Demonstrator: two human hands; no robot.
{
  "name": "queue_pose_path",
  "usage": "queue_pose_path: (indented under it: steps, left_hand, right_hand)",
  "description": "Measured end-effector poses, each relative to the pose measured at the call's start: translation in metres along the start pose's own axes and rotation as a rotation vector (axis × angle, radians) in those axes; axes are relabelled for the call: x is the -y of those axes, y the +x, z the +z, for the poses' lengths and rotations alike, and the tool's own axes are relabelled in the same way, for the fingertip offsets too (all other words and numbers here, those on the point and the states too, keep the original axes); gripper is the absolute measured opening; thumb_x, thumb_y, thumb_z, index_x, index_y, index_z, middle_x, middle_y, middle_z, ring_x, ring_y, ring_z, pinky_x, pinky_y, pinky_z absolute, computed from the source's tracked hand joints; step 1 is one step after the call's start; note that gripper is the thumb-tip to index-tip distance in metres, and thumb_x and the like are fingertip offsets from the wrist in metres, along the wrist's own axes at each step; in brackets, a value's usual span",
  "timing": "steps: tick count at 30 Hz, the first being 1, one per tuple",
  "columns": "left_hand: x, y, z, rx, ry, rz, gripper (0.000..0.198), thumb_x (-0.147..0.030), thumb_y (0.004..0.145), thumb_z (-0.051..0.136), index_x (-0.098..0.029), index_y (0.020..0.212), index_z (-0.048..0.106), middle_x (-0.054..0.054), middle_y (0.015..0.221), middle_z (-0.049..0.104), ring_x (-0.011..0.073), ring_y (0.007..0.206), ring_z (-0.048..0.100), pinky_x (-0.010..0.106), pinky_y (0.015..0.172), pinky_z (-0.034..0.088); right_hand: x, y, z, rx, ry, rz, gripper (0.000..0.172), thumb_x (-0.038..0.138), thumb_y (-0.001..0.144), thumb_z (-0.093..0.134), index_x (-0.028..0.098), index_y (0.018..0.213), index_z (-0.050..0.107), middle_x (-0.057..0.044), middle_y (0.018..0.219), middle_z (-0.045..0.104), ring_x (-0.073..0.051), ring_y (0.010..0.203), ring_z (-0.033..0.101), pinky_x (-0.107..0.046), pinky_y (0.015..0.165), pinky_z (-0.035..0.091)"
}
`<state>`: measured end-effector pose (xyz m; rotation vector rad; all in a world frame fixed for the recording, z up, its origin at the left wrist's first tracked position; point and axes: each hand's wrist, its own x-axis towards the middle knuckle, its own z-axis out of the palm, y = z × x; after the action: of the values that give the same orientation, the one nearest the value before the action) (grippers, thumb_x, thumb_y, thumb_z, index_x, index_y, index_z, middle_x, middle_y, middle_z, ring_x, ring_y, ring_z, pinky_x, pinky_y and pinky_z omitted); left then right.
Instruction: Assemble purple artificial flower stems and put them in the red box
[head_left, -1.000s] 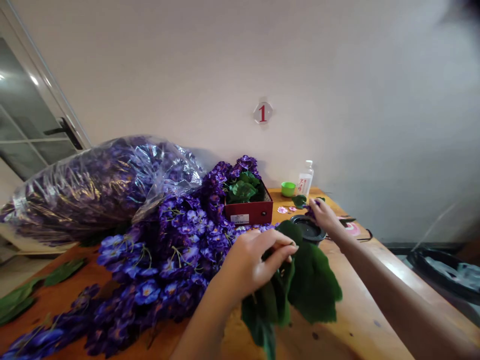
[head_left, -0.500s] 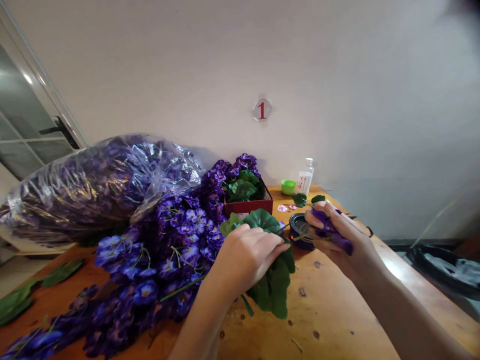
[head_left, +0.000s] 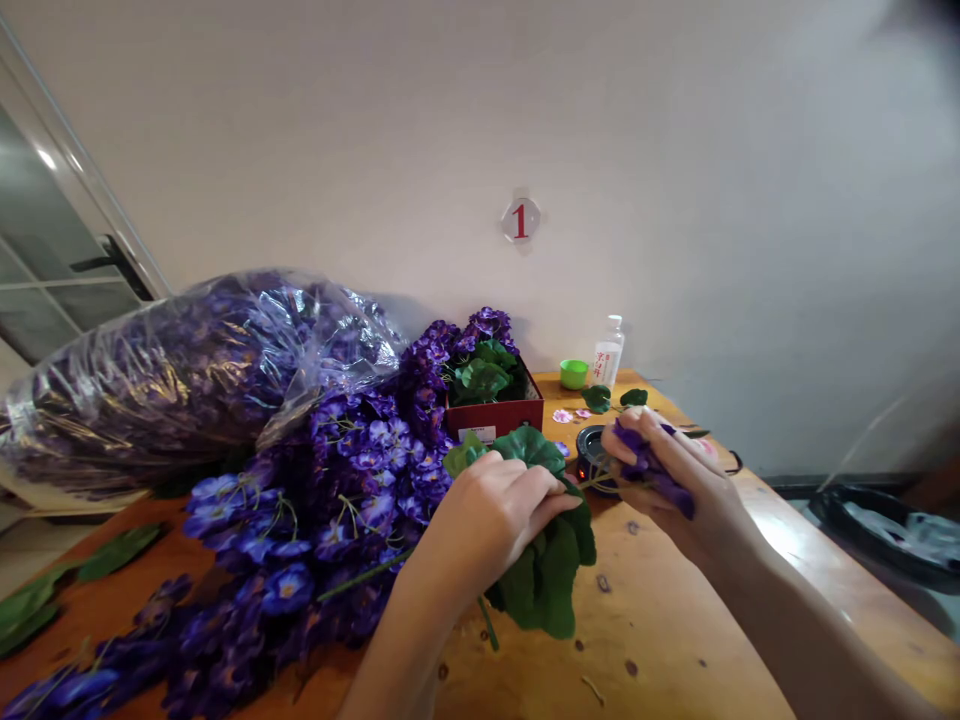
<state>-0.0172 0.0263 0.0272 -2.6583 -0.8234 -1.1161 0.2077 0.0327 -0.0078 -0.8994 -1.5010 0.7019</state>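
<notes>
My left hand is closed around the stem of an artificial leaf bunch; its green leaves spread out below and behind the fingers. Purple artificial flowers are squeezed in my right hand, their thin pale stems pointing left toward the leaves. Between the hands and a little behind them sits a small dark round pot with an orange light on its side. To the left of my left hand lies a big heap of blue-purple artificial flowers.
A clear plastic bag full of purple flowers lies at the left. Behind stands a red box with leaves and flowers. A green cup, a bottle and pink petals are at the table's back. A black bin is at the right.
My right hand has moved slightly left, bringing the flower stems closer to the leaves in my left hand. The left hand keeps its grip. The view has shifted a little.
</notes>
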Motion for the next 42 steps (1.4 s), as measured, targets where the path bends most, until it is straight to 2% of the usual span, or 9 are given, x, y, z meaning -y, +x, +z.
queue_pose_path:
  steps: [3,6,11,17,23,29,37,40,42]
  left_hand:
    - [0.000,0.000,-0.001,0.001,-0.006,-0.011,0.020,-0.030,0.091,0.052,-0.016,0.080,0.060,0.000,0.068,0.065,0.0141,0.063,0.056,0.028,0.064,0.042]
    - [0.001,-0.001,-0.003,0.007,-0.015,-0.026,0.020,-0.029,0.093,0.049,-0.015,0.081,0.059,0.000,0.071,0.066,0.0140,0.066,0.059,0.028,0.066,0.043]
    - [0.003,-0.002,-0.004,0.024,-0.019,-0.033,0.019,-0.028,0.093,0.049,-0.016,0.081,0.058,0.000,0.072,0.066,0.0135,0.067,0.058,0.028,0.067,0.043]
    - [0.000,-0.002,-0.005,0.042,-0.022,-0.034,0.019,-0.028,0.093,0.049,-0.016,0.081,0.059,-0.001,0.072,0.066,0.0134,0.066,0.057,0.028,0.067,0.044]
    - [0.000,-0.002,-0.005,0.029,-0.016,-0.020,0.019,-0.028,0.093,0.049,-0.016,0.082,0.059,-0.001,0.072,0.066,0.0127,0.065,0.056,0.027,0.066,0.043]
    - [-0.001,-0.001,-0.006,0.051,-0.040,-0.026,0.017,-0.027,0.091,0.051,-0.016,0.081,0.059,-0.001,0.072,0.065,0.0129,0.065,0.056,0.027,0.066,0.043]
    - [-0.001,-0.002,-0.005,0.079,-0.062,-0.074,0.015,-0.028,0.091,0.051,-0.017,0.081,0.057,-0.001,0.074,0.065,0.0140,0.068,0.059,0.028,0.068,0.045]
    - [0.000,-0.002,-0.002,0.084,-0.053,-0.132,0.012,-0.029,0.091,0.053,-0.017,0.089,0.057,0.000,0.078,0.066,0.0156,0.072,0.062,0.029,0.069,0.047]
    - [0.000,-0.002,0.000,0.096,-0.033,-0.154,0.018,-0.031,0.089,0.055,-0.017,0.101,0.058,0.002,0.083,0.068,0.0170,0.076,0.064,0.029,0.070,0.049]
  right_hand:
    - [0.013,0.006,0.006,-0.035,0.101,0.047,0.030,0.053,0.079,0.060,0.029,0.098,0.061,-0.006,0.088,0.059,-0.012,0.053,0.049,-0.024,0.034,0.031]
    - [0.027,0.016,0.006,-0.089,0.266,0.122,0.025,0.052,0.082,0.057,0.027,0.085,0.059,-0.001,0.072,0.052,-0.006,0.041,0.032,-0.024,0.031,0.022]
    - [0.038,0.026,0.005,-0.125,0.399,0.190,0.026,0.047,0.082,0.061,0.023,0.076,0.053,0.003,0.068,0.045,-0.003,0.039,0.020,-0.023,0.032,0.016]
    - [0.041,0.026,0.013,-0.085,0.518,0.302,0.025,0.041,0.082,0.062,0.021,0.076,0.049,0.003,0.071,0.043,-0.003,0.042,0.019,-0.021,0.034,0.014]
    - [0.038,0.026,0.014,-0.076,0.503,0.296,0.024,0.041,0.084,0.059,0.021,0.078,0.047,0.003,0.071,0.041,-0.004,0.045,0.014,-0.021,0.035,0.011]
    - [0.037,0.025,0.013,-0.049,0.561,0.313,0.022,0.039,0.084,0.059,0.020,0.079,0.051,0.003,0.071,0.043,-0.002,0.043,0.018,-0.019,0.036,0.012]
    - [0.035,0.024,0.012,-0.069,0.376,0.247,0.024,0.045,0.079,0.063,0.023,0.081,0.055,0.001,0.074,0.047,-0.005,0.044,0.023,-0.024,0.035,0.016]
    - [0.038,0.022,0.012,-0.021,0.401,0.266,0.024,0.045,0.081,0.061,0.023,0.076,0.052,0.002,0.071,0.045,-0.004,0.043,0.022,-0.024,0.036,0.015]
    - [0.041,0.020,0.013,0.009,0.393,0.283,0.027,0.046,0.084,0.056,0.023,0.073,0.050,0.003,0.068,0.042,-0.004,0.041,0.020,-0.024,0.036,0.015]
